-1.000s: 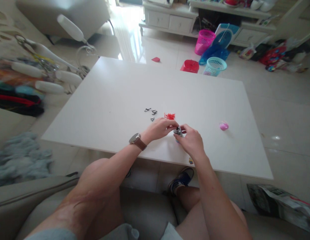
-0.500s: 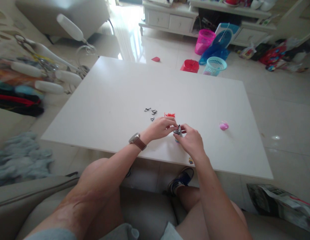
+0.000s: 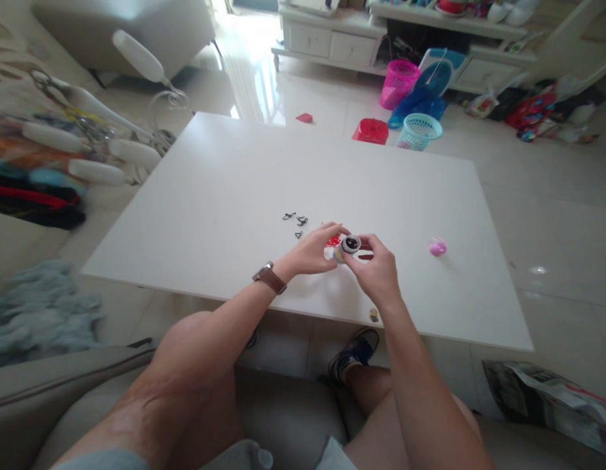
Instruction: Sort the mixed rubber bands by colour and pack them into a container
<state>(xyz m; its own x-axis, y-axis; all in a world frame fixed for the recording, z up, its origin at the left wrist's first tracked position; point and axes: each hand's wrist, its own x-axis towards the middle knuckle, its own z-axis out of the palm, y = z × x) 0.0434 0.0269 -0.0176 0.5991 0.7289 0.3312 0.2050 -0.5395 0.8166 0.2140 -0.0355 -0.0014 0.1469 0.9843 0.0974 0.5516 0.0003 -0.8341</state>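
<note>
A small round jar (image 3: 351,244) is held up over the table, tilted so its dark open mouth faces me. My right hand (image 3: 378,266) grips it from the right, thumb at the near side. Curved round its left side, my left hand (image 3: 313,252) has its fingers closed on the jar too. Behind the left fingers lies a pile of small red pieces (image 3: 333,241), partly hidden. Several small black loops (image 3: 301,221), perhaps hair ties, are scattered to the left of the pile. What is inside the jar looks dark and cannot be made out.
The white table (image 3: 224,176) bears a pink round object (image 3: 438,249) at the right and a small yellow-blue figure sticker (image 3: 374,315) at the near edge. Beyond it on the floor stand a red stool (image 3: 372,130), a light-blue basket (image 3: 420,130) and a pink basket (image 3: 400,83).
The jar has been lifted and tipped, turning its mouth towards me. My left fingers have moved from its top to its left side, uncovering more red pieces.
</note>
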